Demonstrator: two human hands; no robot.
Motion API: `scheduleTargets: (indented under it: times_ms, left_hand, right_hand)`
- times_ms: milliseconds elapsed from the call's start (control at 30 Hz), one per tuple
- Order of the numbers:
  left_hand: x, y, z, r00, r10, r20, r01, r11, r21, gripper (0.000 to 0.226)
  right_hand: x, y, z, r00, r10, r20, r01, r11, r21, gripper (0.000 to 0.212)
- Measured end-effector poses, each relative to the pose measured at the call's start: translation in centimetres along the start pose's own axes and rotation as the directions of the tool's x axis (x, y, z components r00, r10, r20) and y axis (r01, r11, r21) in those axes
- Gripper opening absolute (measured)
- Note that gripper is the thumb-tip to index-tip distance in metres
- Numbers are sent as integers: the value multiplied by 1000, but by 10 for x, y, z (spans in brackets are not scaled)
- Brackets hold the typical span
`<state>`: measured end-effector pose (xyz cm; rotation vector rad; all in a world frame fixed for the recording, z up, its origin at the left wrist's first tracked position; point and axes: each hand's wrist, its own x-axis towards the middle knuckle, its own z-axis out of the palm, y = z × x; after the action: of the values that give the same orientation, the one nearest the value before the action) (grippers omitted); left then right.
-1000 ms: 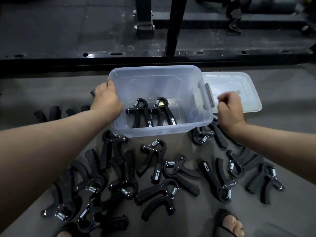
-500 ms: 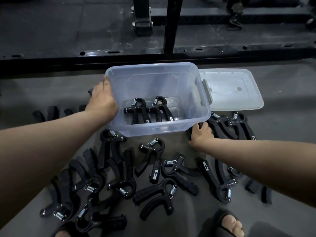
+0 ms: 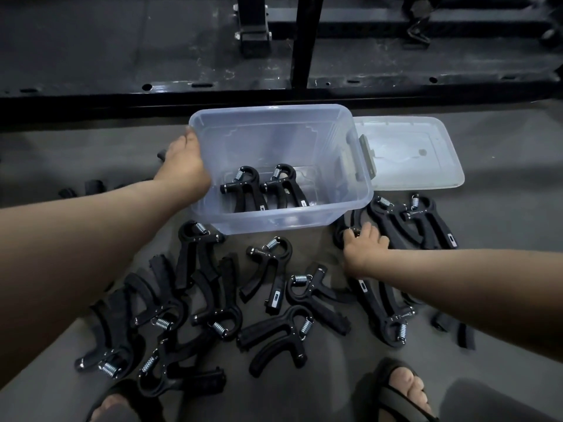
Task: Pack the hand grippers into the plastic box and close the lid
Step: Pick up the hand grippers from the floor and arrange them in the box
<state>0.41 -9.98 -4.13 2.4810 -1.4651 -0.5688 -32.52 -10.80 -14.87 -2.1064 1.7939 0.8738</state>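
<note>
A clear plastic box (image 3: pixel 274 138) stands open on the grey floor, with two black hand grippers (image 3: pixel 243 190) (image 3: pixel 285 187) side by side on its bottom. My left hand (image 3: pixel 182 166) grips the box's left wall near the rim. My right hand (image 3: pixel 364 248) is down on the floor by the box's front right corner, its fingers closing on a hand gripper (image 3: pixel 353 216) that it mostly hides. Several more hand grippers (image 3: pixel 274 269) lie scattered in front of the box and to its right (image 3: pixel 426 220). The clear lid (image 3: pixel 426 166) lies flat to the right of the box.
A black steel rack base (image 3: pixel 274 95) with an upright post (image 3: pixel 304 41) runs across just behind the box. My sandalled feet (image 3: pixel 402 388) (image 3: pixel 112 403) sit at the bottom edge among the grippers. A few black pieces (image 3: pixel 91 185) lie to the far left.
My right hand dropped from beside the box's right wall to the floor and settled on a gripper at the front right corner. My left hand stayed on the box.
</note>
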Motion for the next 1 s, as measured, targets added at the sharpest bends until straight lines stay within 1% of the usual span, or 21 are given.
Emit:
scheduleTargets:
  times_ms: [67, 133, 200, 267, 300, 333, 400, 433, 467, 533, 600, 667, 733, 767, 800, 833, 867, 900, 933, 967, 1000]
  left_hand:
    - [1, 1, 0, 1000, -11, 2, 11, 1000, 6, 78]
    - [2, 0, 1, 1000, -6, 8, 6, 1000, 8, 77]
    - [2, -2, 3, 1000, 2, 22, -2, 1000, -2, 77]
    - [3, -4, 4, 1000, 4, 20, -4, 1000, -3, 78]
    - [4, -6, 4, 1000, 4, 21, -4, 1000, -2, 78]
    - [4, -6, 5, 1000, 2, 25, -2, 1000, -1, 78]
    - [4, -7, 7, 999, -2, 33, 2, 1000, 3, 78]
    - [5, -7, 7, 999, -6, 35, 5, 1000, 7, 79]
    - [5, -7, 7, 999, -10, 37, 9, 1000, 11, 80]
    - [4, -7, 7, 999, -17, 46, 16, 1000, 12, 80]
    - [4, -7, 7, 999, -15, 48, 15, 1000, 8, 79]
    - [3, -6, 7, 999, -10, 46, 10, 1000, 3, 80]
    - [2, -5, 7, 999, -10, 45, 10, 1000, 0, 82]
    - [1, -4, 7, 999, -13, 47, 13, 1000, -2, 83]
    - [1, -4, 6, 999, -15, 49, 16, 1000, -4, 84]
    - [1, -4, 6, 999, -15, 49, 15, 1000, -2, 84]
    - [1, -5, 6, 999, -11, 49, 12, 1000, -1, 83]
    - [1, -6, 6, 999, -6, 48, 6, 1000, 0, 82]
    - [1, -7, 7, 999, -2, 47, 2, 1000, 0, 81]
    - [1, -7, 7, 999, 1, 45, -1, 1000, 1, 80]
    - [1, -7, 8, 999, 1, 45, -1, 1000, -1, 80]
  right_hand:
    - [2, -4, -2, 1000, -5, 4, 5, 1000, 1, 49]
    - [3, -2, -4, 997, -47, -67, 45, 998, -32, 44]
    - [0, 0, -4, 993, -102, -68, 100, 995, -26, 44]
    - [-4, 3, -4, 980, -194, -41, 196, 979, 48, 48]
    - [-4, 5, -5, 972, -228, -57, 231, 972, 52, 51]
    - [-1, 8, -7, 968, -228, -100, 231, 973, 17, 56]
    - [7, 16, -13, 975, -150, -165, 145, 989, -40, 63]
    - [9, 18, -16, 982, -113, -150, 110, 994, -28, 64]
    - [11, 20, -17, 988, -108, -111, 108, 994, -7, 63]
    - [12, 22, -17, 985, -163, -60, 164, 987, 3, 60]
    - [9, 26, -16, 978, -196, -69, 197, 980, 2, 58]
    - [3, 28, -15, 979, -198, -37, 200, 978, 56, 59]
    - [-6, 27, -10, 966, -258, 37, 251, 960, 126, 59]
    - [-13, 24, -8, 949, -310, 58, 296, 939, 173, 55]
    - [-20, 22, -7, 929, -366, 47, 342, 902, 263, 47]
    - [-25, 21, -7, 913, -406, 20, 372, 855, 361, 36]
    - [-27, 20, -8, 902, -432, -10, 398, 822, 406, 26]
    - [-25, 21, -10, 896, -440, -51, 427, 825, 370, 22]
    - [-20, 23, -13, 892, -441, -101, 452, 854, 257, 29]
    - [-13, 25, -14, 893, -435, -112, 446, 890, 95, 42]
    - [-8, 26, -14, 896, -436, -82, 430, 899, -77, 58]
